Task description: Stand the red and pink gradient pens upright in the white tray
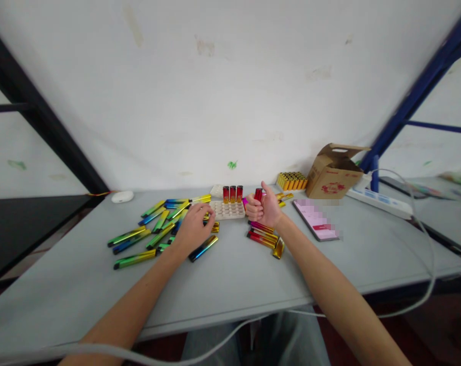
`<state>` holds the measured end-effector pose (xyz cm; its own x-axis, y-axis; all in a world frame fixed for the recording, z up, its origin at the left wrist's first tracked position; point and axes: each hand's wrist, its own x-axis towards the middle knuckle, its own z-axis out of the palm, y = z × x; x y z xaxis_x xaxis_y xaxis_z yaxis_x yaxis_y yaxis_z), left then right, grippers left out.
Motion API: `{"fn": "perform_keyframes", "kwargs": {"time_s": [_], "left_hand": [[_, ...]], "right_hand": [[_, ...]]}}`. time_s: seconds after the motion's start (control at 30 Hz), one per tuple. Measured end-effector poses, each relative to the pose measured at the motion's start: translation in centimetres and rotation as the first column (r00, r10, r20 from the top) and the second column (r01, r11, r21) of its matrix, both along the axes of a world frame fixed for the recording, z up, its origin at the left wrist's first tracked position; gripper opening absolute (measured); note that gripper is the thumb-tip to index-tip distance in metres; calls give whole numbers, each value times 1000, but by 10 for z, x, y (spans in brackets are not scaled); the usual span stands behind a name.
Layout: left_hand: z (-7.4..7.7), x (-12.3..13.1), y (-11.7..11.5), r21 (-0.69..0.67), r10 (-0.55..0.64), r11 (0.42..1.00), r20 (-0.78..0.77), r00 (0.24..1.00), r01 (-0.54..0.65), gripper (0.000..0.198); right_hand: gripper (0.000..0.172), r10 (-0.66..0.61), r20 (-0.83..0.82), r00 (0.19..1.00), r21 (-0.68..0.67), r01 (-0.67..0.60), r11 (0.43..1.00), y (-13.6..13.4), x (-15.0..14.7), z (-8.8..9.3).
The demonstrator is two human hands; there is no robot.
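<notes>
My right hand point(266, 208) is closed around a short red cylinder point(258, 194) with a dark top; the thumb points up beside it. Under this hand lie several long shiny red, pink and gold tubes point(261, 238). To the left, my left hand point(195, 226) has its fingers loosely bent and apart, over the edge of a spread of shiny tubes, and seems to hold nothing. Those green, blue and yellow tubes point(162, 235) lie loose on the table. Between my hands sits a whitish tray point(227, 210) with rows of holes. Three red-and-gold cylinders point(232, 194) stand upright at its back.
On the right are a phone point(316, 221), an open cardboard box point(333, 178) and a white power strip point(383, 202). A block of yellow cylinders point(292, 181) stands by the wall. A white case point(122, 196) lies far left. A white cable point(431, 254) crosses the foreground.
</notes>
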<state>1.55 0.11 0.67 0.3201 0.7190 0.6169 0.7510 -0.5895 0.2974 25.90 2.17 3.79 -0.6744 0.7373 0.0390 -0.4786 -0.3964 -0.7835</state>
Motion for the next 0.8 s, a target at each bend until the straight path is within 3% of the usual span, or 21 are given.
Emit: {"fn": "perform_keyframes", "kwargs": {"time_s": [0.17, 0.5, 0.8], "left_hand": [[-2, -1, 2, 2, -25, 1000, -23, 999, 25, 17], [-2, 0, 1, -9, -53, 999, -31, 998, 53, 17], [-1, 1, 1, -9, -60, 998, -30, 998, 60, 17]], "right_hand": [[60, 3, -3, 1000, 4, -3, 1000, -3, -3, 5], [52, -131, 55, 990, -46, 134, 990, -9, -15, 16], [46, -210, 215, 954, 55, 202, 978, -10, -27, 12]]}}
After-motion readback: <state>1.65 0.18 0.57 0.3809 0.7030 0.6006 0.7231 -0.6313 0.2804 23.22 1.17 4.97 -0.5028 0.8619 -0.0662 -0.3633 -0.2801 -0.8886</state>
